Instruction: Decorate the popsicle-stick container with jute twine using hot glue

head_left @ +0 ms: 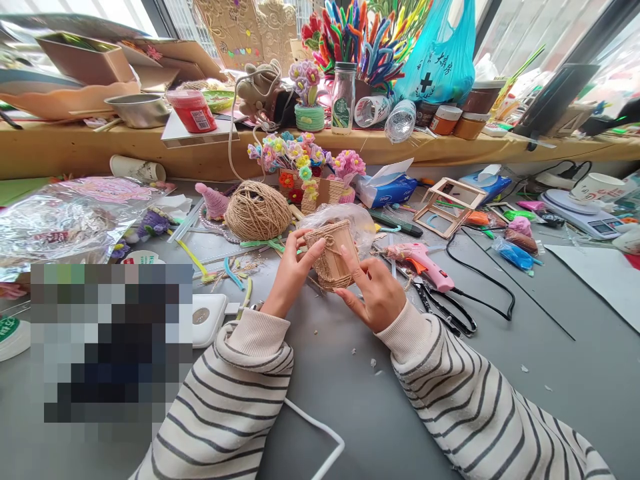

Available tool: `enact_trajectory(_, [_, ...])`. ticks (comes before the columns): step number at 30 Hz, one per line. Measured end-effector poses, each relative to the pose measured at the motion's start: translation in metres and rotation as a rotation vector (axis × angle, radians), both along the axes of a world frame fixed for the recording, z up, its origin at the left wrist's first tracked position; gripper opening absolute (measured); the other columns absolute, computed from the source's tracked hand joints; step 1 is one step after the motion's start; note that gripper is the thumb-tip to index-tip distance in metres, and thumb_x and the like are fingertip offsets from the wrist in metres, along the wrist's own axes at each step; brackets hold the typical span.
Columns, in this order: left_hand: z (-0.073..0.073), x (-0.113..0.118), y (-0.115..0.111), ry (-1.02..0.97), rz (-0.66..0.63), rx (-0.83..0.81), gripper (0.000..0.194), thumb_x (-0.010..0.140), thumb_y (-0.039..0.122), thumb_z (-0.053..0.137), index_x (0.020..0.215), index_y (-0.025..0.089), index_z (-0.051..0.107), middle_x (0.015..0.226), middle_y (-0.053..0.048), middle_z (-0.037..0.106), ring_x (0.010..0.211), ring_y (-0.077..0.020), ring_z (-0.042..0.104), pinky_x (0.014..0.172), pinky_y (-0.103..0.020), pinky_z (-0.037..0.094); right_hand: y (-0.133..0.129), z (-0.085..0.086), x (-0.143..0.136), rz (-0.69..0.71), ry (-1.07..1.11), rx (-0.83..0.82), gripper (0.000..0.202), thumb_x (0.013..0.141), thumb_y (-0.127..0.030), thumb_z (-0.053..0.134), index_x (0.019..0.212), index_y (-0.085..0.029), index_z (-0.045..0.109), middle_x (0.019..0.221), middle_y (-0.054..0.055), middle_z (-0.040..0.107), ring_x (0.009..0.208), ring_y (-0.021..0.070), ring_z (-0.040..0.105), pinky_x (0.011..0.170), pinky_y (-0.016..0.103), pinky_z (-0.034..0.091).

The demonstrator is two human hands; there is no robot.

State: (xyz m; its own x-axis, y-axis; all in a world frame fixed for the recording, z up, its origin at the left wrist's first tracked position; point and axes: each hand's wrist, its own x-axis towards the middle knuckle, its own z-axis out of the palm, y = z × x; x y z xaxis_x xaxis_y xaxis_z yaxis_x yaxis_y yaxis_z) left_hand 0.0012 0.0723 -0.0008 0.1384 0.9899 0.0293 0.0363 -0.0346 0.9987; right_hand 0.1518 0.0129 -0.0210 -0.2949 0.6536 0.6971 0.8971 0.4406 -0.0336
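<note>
Between my two hands is a small cup (342, 248) covered with flat wooden strips and wrapped in twine, with a twine bow near its rim. My left hand (293, 270) grips its left side, thumb across the front. My right hand (375, 288) has its thumb and index finger on the cup's right side and lower edge. A big ball of jute twine (257, 210) lies just beyond my left hand. Close to my right hand are a pink glue gun (423, 261) and black-handled scissors (445, 310).
A wooden frame (449, 207), a blue tissue pack (387, 189) and yarn flowers (295, 157) stand behind. At right are a kitchen scale (583, 212) and a black cord (500, 283). Clear plastic wrapping (65, 223) covers the left. A shelf (200, 150) full of craft supplies runs along the window.
</note>
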Motion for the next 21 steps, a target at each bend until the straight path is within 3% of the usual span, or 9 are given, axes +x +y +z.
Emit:
enact_trajectory(5, [-0.0011,-0.0002,-0.0002,0.015,0.004,0.012,0.044,0.069,0.045,0.057,0.105,0.024,0.043,0.101,-0.004,0.052,0.093,-0.0169,0.053,0.071,-0.025,0.044,0.0001,0.0010,-0.0008,-0.002,-0.014,0.027,0.051,0.083,-0.045,0.040,0.119,-0.011,0.052,0.072,0.008,0.055,0.068,0.0165,0.046,0.064,0.026,0.044])
enact_trajectory(11, [-0.0027,-0.0002,-0.0006,-0.013,-0.005,0.004,0.047,0.066,0.043,0.060,0.105,0.024,0.042,0.104,-0.004,0.050,0.082,-0.0135,0.055,0.066,-0.023,0.045,-0.0002,0.0006,-0.0006,0.007,0.015,-0.013,0.050,0.083,-0.043,0.041,0.123,-0.013,0.047,0.074,0.008,0.055,0.070,0.0176,0.047,0.066,0.028,0.045])
enact_trajectory(16, [0.0004,0.0022,-0.0023,0.003,0.025,0.020,0.056,0.059,0.041,0.067,0.105,0.022,0.041,0.108,-0.007,0.049,0.089,-0.0163,0.055,0.074,-0.027,0.046,-0.0004,0.0019,0.0010,0.044,0.136,-0.009,0.042,0.085,-0.033,0.043,0.121,-0.011,0.048,0.073,0.006,0.055,0.068,0.0157,0.049,0.067,0.027,0.046])
enact_trajectory(21, [0.0005,0.0025,-0.0022,0.007,0.023,0.009,0.060,0.057,0.040,0.068,0.106,0.022,0.040,0.110,-0.008,0.048,0.085,-0.0162,0.057,0.073,-0.028,0.047,0.0036,-0.0003,0.0069,0.032,0.472,0.072,0.014,0.084,-0.022,0.043,0.090,-0.016,0.054,0.069,0.002,0.055,0.057,0.0115,0.050,0.055,0.024,0.045])
